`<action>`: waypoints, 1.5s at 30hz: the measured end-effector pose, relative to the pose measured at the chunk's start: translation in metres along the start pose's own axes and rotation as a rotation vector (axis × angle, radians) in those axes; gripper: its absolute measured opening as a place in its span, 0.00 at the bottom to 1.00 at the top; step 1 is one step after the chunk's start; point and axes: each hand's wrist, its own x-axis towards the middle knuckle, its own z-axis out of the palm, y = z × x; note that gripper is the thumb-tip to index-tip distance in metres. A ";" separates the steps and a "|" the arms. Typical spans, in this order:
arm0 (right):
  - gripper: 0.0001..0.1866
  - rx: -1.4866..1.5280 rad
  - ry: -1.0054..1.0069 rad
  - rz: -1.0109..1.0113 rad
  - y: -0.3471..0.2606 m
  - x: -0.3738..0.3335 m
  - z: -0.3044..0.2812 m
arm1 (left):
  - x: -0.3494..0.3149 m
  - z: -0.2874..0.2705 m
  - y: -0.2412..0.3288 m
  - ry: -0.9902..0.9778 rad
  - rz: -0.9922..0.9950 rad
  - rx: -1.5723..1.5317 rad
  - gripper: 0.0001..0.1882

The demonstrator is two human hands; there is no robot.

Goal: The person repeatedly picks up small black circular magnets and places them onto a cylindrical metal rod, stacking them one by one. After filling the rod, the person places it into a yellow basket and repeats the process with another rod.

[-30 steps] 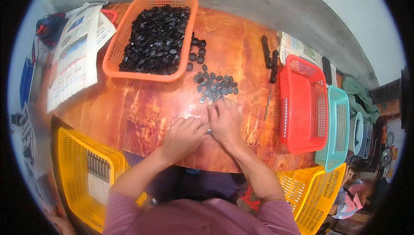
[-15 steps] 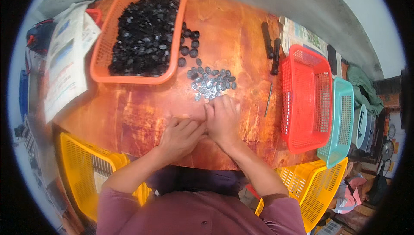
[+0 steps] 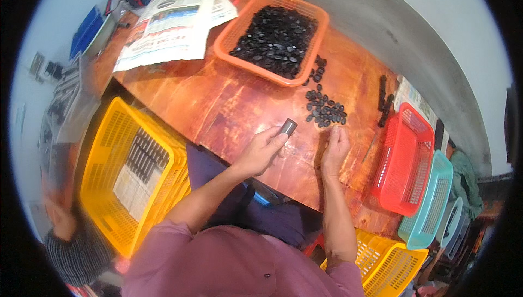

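My left hand (image 3: 265,149) is closed round a short dark tube (image 3: 288,127), whose end sticks up past the thumb and fingers. My right hand (image 3: 336,147) has its fingers drawn together at the near edge of a pile of small black oval pieces (image 3: 327,109) on the table. What lies between those fingers, if anything, is too small to tell. Behind the pile stands an orange basket (image 3: 220,47) full of like black pieces. A few larger black round pieces (image 3: 319,70) lie beside the basket's right side.
Newspaper (image 3: 169,30) covers the table's far left. At right stand a red basket (image 3: 400,161) and a teal basket (image 3: 427,201), with black tools (image 3: 384,101) and a thin rod (image 3: 372,145) nearby. A yellow crate (image 3: 117,188) holds dark bars at left; another person's sleeve (image 3: 76,256) shows below.
My view has swung left. My hands, close together before, are now apart: the left holds the dark tube in sight, and the right is by the pile of black pieces.
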 end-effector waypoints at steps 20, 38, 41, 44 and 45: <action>0.17 -0.041 -0.009 0.019 -0.007 -0.005 -0.001 | -0.023 0.004 0.002 0.076 0.603 -0.142 0.22; 0.22 -0.029 -0.516 -0.271 -0.017 -0.042 0.005 | 0.009 0.068 0.019 -0.016 0.529 -0.190 0.21; 0.19 0.060 -0.418 -0.321 -0.028 -0.051 0.011 | 0.000 0.075 0.033 0.063 0.647 0.011 0.17; 0.20 -0.018 -0.376 -0.453 -0.029 -0.056 0.007 | -0.002 0.087 0.041 0.163 0.707 0.050 0.12; 0.21 -0.047 -0.371 -0.470 -0.024 -0.057 0.005 | -0.003 0.092 0.042 0.191 0.715 0.022 0.11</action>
